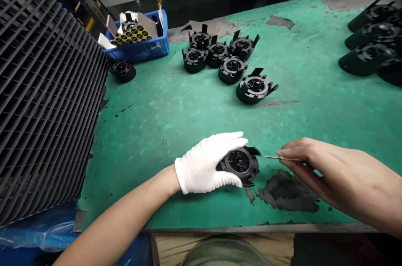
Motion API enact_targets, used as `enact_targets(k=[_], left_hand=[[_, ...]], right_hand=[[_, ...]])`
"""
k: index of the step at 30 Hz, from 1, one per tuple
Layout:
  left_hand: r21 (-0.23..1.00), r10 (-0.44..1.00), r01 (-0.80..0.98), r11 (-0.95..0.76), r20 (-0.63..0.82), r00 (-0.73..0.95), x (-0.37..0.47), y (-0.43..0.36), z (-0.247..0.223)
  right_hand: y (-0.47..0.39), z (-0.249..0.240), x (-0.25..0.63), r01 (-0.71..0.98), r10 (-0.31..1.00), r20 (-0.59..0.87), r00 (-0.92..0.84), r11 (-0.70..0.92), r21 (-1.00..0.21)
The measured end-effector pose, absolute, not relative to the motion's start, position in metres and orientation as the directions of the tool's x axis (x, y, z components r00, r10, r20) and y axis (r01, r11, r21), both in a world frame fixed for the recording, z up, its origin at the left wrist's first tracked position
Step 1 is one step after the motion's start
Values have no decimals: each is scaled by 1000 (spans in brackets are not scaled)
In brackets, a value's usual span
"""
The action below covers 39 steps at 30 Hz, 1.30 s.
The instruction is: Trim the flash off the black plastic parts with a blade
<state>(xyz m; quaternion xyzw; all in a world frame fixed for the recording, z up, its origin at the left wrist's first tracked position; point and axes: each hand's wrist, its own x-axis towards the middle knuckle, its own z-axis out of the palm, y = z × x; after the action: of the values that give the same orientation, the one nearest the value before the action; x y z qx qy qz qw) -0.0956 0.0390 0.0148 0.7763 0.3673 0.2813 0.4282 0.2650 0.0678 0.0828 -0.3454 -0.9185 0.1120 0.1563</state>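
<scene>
My left hand (209, 163), in a white glove, is wrapped round the left side of a round black plastic part (241, 162) near the front of the green table. Black tabs stick out at the part's upper right and bottom edges. From the right comes my bare right hand (326, 165), its fingers pinching a thin metal tool (270, 157). The tool's tip points left and reaches the upper right edge of the part, by a tab; whether it touches is hard to tell.
Several similar black parts (232, 69) stand at the back middle of the green table (150, 102). A blue bin (141, 50) with stickers is back left, one part (123, 71) before it. More black housings (361, 60) stand right; a dark grille (47, 90) rises left.
</scene>
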Motion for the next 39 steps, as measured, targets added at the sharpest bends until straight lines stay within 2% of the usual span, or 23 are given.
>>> enact_targets(k=[4, 7, 10, 14, 16, 19, 31, 34, 39], left_hand=[[926, 855, 244, -289, 135, 501, -100, 34, 19], [963, 931, 211, -166, 83, 355, -97, 28, 20], [957, 958, 232, -176, 111, 266, -96, 25, 19], [901, 896, 283, -328, 202, 394, -95, 29, 14], [855, 859, 362, -372, 169, 483, -92, 32, 11], [809, 839, 435, -396, 127, 529, -88, 34, 11], [800, 834, 451, -396, 108, 540, -87, 38, 13], [793, 831, 463, -397, 96, 549, -88, 38, 13], [794, 789, 397, -460, 161, 592, -90, 41, 7]], right_hand=[[65, 80, 265, 589, 711, 251, -657, 692, -417], [67, 80, 262, 579, 696, 248, -674, 706, -409], [62, 74, 259, 515, 632, 249, -734, 756, -404], [58, 66, 253, 477, 568, 282, -773, 814, -333], [63, 66, 250, 461, 524, 291, -801, 849, -260], [75, 68, 247, 410, 450, 291, -844, 892, -188], [100, 68, 245, 263, 332, 272, -903, 929, -259], [104, 75, 240, 238, 299, 281, -912, 943, -231], [111, 83, 237, 172, 219, 270, -938, 968, -185]])
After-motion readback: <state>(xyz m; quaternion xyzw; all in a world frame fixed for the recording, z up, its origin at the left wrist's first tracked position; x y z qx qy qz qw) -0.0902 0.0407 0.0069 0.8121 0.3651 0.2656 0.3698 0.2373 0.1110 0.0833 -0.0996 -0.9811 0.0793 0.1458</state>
